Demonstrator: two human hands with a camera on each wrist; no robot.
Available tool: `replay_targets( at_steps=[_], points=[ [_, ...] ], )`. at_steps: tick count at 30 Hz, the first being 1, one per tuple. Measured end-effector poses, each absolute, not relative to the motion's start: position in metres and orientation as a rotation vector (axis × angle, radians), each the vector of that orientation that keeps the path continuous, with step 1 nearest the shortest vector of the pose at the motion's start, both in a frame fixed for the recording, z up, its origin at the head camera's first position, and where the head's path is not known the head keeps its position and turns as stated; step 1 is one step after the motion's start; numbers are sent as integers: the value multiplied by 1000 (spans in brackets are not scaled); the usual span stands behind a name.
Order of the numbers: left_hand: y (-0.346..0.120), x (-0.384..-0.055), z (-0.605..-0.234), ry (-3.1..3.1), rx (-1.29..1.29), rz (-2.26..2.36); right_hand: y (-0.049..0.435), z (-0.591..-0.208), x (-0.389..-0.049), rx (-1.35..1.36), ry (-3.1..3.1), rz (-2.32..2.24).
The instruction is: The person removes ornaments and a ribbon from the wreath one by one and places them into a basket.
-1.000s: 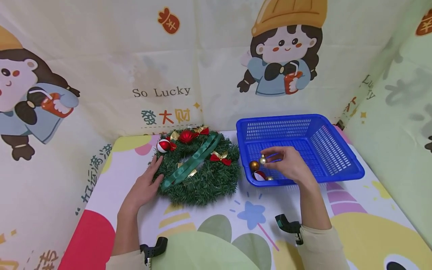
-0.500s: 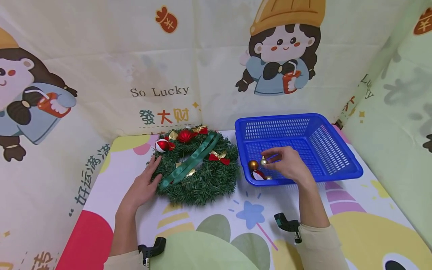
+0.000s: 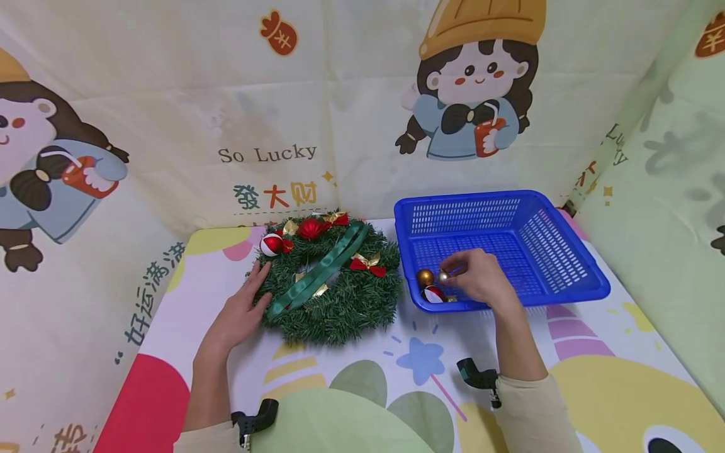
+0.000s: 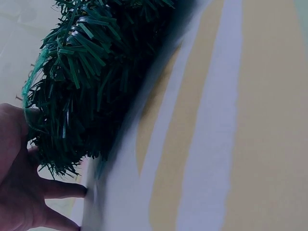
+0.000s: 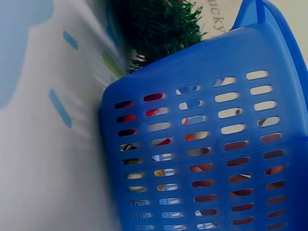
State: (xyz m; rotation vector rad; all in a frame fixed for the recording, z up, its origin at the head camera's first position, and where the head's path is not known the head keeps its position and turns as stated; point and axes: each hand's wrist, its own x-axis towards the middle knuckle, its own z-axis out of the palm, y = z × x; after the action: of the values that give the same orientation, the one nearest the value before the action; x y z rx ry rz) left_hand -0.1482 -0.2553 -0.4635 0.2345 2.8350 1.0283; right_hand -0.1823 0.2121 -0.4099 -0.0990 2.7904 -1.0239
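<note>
A green Christmas wreath (image 3: pixel 357 311) lies on the table at the middle, with red bows, red baubles and a green ribbon (image 3: pixel 320 277) across it. My left hand (image 3: pixel 242 311), fingers spread and fairly straight, rests against the wreath's left edge; the left wrist view shows its fingers beside the green needles (image 4: pixel 91 96). Over the near left part of the blue basket (image 3: pixel 572 296), my right hand (image 3: pixel 481 277) pinches a small pale gold bauble (image 3: pixel 443 276) between thumb and fingers. In the right wrist view the basket's slotted wall (image 5: pixel 207 62) mostly hides that hand.
Inside the basket, close to the pinched bauble, lie an orange-gold bauble (image 3: pixel 425 277), a red and white bauble (image 3: pixel 433 294) and another small gold one (image 3: pixel 451 299). The basket stands right of the wreath. A printed cloth backdrop (image 3: pixel 362 126) rises behind both.
My right hand has shifted slightly with the small bauble, its fingers now closer around it. The left hand stays on the wreath's edge.
</note>
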Motion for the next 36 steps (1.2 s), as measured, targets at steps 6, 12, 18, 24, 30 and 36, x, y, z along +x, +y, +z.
replay_targets(
  at_steps=[6,12,18,24,30,36],
  points=[
    [-255,-148,-463,2834,236,1032,210,-412,-183,-67,2783,-991],
    [-255,-147,-462,2834,239,1032,208,-413,-183,-58,2786,-961],
    [-255,-146,-461,2830,236,1037,207,-415,-183,-54,2785,-939],
    [-255,-147,-463,2836,239,1034,206,-415,-184,-60,2786,-913],
    [-255,-147,-463,2833,229,1028,205,-414,-183,-73,2786,-895],
    [-255,-146,-462,2836,229,1026,205,-413,-182,-77,2785,-899]
  ],
)
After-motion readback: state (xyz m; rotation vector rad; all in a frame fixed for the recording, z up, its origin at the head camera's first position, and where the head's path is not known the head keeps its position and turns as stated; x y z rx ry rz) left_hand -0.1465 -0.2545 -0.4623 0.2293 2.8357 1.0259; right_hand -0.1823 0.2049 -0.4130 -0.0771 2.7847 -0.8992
